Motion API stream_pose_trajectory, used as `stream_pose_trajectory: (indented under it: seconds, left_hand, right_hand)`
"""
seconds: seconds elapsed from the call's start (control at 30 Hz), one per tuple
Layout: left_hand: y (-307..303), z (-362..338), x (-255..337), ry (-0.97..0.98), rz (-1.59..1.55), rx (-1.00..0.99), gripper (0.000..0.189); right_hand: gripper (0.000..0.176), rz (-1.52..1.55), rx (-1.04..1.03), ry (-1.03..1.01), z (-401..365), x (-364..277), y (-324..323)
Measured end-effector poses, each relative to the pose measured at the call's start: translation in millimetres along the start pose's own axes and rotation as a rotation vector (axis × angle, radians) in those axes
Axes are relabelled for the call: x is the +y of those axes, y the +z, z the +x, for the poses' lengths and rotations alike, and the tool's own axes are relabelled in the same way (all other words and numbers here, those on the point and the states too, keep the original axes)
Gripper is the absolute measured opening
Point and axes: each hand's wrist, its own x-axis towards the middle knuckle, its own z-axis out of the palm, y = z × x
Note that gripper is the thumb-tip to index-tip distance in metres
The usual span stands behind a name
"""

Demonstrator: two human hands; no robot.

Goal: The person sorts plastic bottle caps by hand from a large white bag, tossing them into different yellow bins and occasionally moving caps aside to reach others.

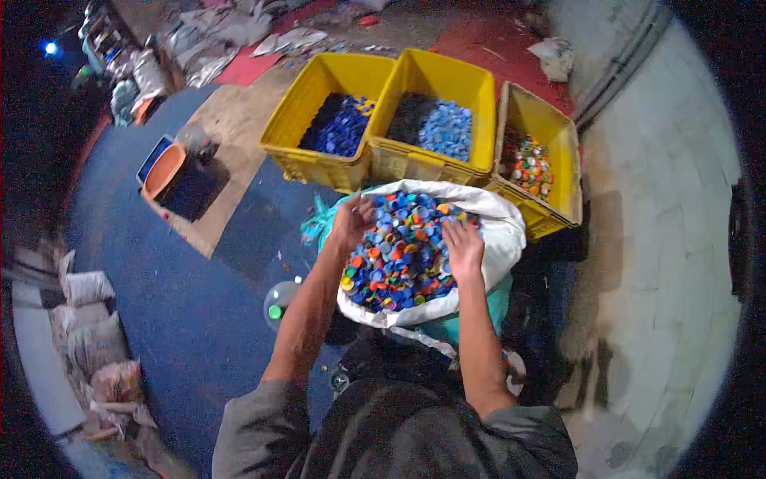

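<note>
A white woven sack point(500, 214) with its mouth rolled wide is full of mixed plastic bottle caps point(403, 251), mostly blue with orange, green, yellow and white ones. Over the sack's left far side is my left hand point(353, 221), its fingers loosely bent and apart at the edge of the caps; nothing shows in them. My right hand point(464, 246) lies palm down on the caps at the right, fingers stretched out. Behind the sack stand yellow crates: one with dark blue caps point(339, 126), one with light blue caps point(447, 130), one with orange and white caps point(532, 166).
An orange tub point(165, 170) rests on a brown board point(231, 180) at the left. A clear bottle with a green cap point(276, 311) is beside my left forearm. Filled sacks point(96, 343) line the left edge; a pale wall point(654, 279) runs along the right.
</note>
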Motion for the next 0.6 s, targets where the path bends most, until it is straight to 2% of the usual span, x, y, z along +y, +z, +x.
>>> stream_pose_trajectory:
  seconds: [0.1, 0.17, 0.23, 0.27, 0.3, 0.37, 0.5, 0.6]
  left_hand:
    - [-101, -42, -38, -0.027, 0.197, 0.206, 0.028]
    - [-124, -86, -48, -0.094, 0.321, 0.547, 0.023]
    - [-174, -113, -73, -0.088, 0.488, 0.552, 0.019]
    - [-187, -125, -83, -0.056, 0.466, 0.549, 0.018]
    - [-198, -136, -93, -0.025, 0.443, 0.544, 0.016]
    - [-216, -154, -112, -0.009, 0.440, 0.571, 0.016]
    - [-232, -170, -134, -0.021, 0.474, 0.604, 0.020]
    - [-227, -179, -136, -0.034, 0.519, 0.606, 0.021]
  right_hand:
    - [0.014, -0.477, 0.145, 0.000, -26, 57, -81]
    - [0.019, -0.971, 0.147, -0.128, -53, 85, -103]
    - [0.022, -1.258, 0.025, -0.236, -57, 125, -147]
    - [0.023, -1.473, -0.020, -0.244, -64, 134, -145]
    - [0.022, -1.559, -0.150, -0.320, -72, 140, -134]
    - [0.021, -1.704, -0.259, -0.183, -84, 151, -99]
    - [0.027, -1.755, -0.541, -0.360, -78, 180, -59]
    - [0.036, -1.782, -0.697, -0.609, -66, 200, -43]
